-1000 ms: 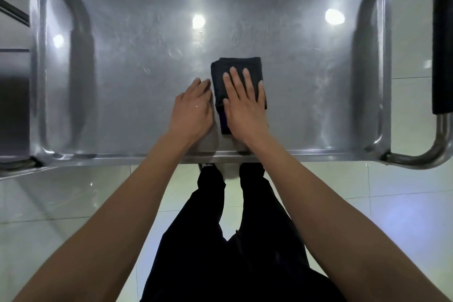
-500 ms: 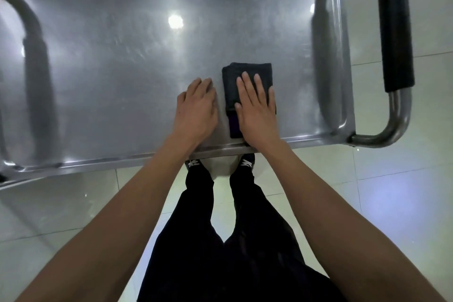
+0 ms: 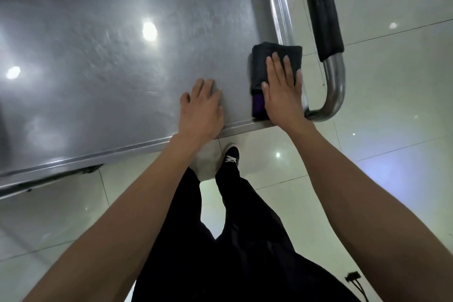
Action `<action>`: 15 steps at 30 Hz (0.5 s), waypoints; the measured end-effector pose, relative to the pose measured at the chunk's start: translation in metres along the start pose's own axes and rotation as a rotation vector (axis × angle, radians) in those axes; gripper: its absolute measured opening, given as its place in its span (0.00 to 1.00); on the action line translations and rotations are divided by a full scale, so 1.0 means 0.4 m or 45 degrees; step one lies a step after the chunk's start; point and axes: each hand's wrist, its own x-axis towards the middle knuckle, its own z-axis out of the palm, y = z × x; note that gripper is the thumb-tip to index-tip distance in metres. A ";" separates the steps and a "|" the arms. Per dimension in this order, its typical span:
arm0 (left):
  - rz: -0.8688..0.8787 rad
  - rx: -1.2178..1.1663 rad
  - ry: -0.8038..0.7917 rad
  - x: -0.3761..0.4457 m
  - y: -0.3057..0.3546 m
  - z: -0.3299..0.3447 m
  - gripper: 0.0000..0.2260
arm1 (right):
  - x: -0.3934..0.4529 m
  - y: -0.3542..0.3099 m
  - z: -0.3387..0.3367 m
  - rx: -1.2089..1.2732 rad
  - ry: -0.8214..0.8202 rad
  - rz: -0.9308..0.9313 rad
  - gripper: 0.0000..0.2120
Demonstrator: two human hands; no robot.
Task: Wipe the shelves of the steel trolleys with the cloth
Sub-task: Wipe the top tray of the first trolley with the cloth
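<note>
A steel trolley's top shelf (image 3: 103,61) fills the upper left of the head view. A folded dark cloth (image 3: 259,68) with a purple edge lies at the shelf's near right corner, against the raised rim. My right hand (image 3: 282,91) presses flat on the cloth with straight fingers. My left hand (image 3: 201,110) rests on the bare steel near the front rim, left of the cloth, fingers relaxed and slightly spread.
The trolley's push handle (image 3: 323,12) with a black grip curves down past the right end of the shelf. A pale tiled floor (image 3: 392,105) surrounds the trolley. My legs in black trousers and a dark shoe (image 3: 231,154) stand just in front of the shelf's edge.
My right hand has slid the cloth rightwards from the shelf's middle to its right corner. My left hand has followed to the right along the front rim.
</note>
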 end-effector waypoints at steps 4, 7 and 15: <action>-0.028 0.040 -0.031 -0.004 0.015 0.001 0.18 | -0.016 -0.006 0.002 -0.021 -0.011 -0.013 0.27; -0.019 0.103 -0.073 -0.017 0.014 0.004 0.18 | -0.072 -0.004 0.006 -0.038 -0.021 -0.023 0.28; 0.057 0.097 -0.104 -0.058 -0.021 0.023 0.22 | -0.206 -0.031 0.040 -0.084 -0.003 0.028 0.28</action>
